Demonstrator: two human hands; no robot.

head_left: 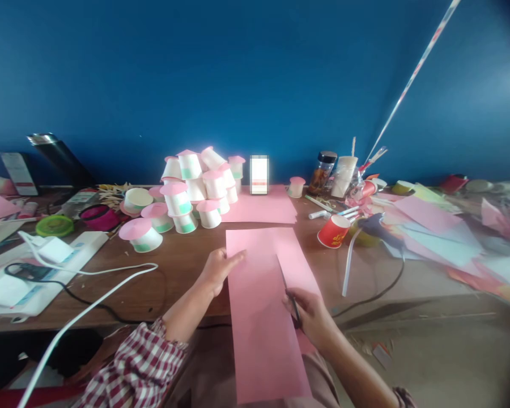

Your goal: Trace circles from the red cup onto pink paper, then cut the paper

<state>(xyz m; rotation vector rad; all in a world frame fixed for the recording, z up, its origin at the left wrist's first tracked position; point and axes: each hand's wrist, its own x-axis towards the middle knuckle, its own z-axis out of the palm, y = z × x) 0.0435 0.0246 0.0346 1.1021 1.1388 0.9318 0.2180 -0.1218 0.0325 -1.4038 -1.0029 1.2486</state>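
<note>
The left hand (221, 271) grips the left edge of a long pink paper sheet (257, 328), its thumb flat on top and pointing inward. The right hand (309, 311), well apart from it and nearer the body, is closed around the handles of dark scissors (296, 314). Their blades lie along a lengthwise split in the sheet, pointing toward its far edge, with a narrower strip to the right. The sheet slopes down from over the front of the worktop (187, 283) to the person's lap; a checked sleeve (142, 360) covers the left forearm.

Just beyond the sheet, more pink paper (267, 212) lies flat, with an upright white rectangle (259, 174), too blurred to identify, behind it. Left of this, white paper cups (194, 190) with pink tops and green patches are heaped on one another. Farther left are a white power strip (87, 246), a green lid (54, 225) and a tilted black bottle (62, 158).

On the right, a red paper cup (334, 231) leans near some markers. Behind it stand a dark-lidded jar (323, 173) and a stack of white cups (344, 177); loose coloured sheets (440, 229) spread farther right. A blue wall (255, 73) rises behind everything.
</note>
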